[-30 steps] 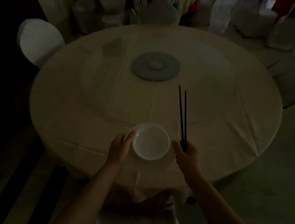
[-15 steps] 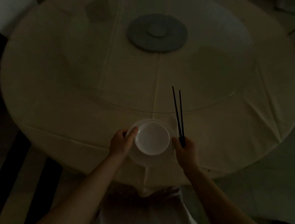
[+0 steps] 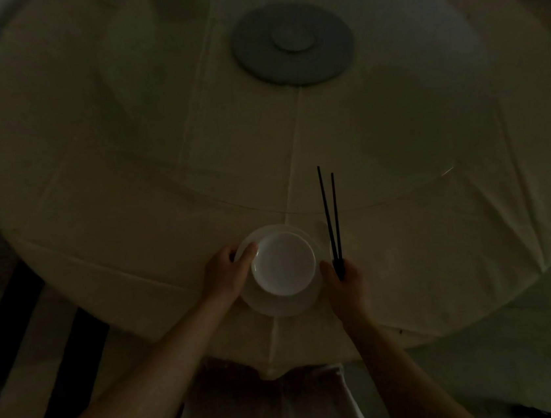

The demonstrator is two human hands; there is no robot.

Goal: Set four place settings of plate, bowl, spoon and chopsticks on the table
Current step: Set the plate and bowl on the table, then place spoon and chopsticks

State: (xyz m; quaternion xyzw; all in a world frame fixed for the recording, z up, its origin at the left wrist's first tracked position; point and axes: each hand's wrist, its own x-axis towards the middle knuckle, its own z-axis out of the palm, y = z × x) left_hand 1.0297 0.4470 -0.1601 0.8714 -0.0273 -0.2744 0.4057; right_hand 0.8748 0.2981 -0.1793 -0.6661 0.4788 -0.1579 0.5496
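A white bowl (image 3: 284, 264) sits on a white plate (image 3: 280, 306) over the near edge of the round table (image 3: 126, 177). My left hand (image 3: 228, 272) grips the left rim of the plate, thumb against the bowl. My right hand (image 3: 342, 280) is closed around the near ends of two black chopsticks (image 3: 331, 216), which point away across the cloth. A pale shape beside the chopsticks, just right of the plate, may be a spoon (image 3: 323, 234); the dim light leaves it unclear.
A grey round disc (image 3: 293, 43) lies at the table's centre on a glass turntable whose edge arcs past the chopstick tips. The cream cloth hangs over the table edge. Dark floor shows at left, and pale chair covers peek in at the top corners.
The view has moved closer and tilted down, so the far chairs dropped out of sight. Both hands keep their hold; plate, bowl and chopsticks stay at the near edge.
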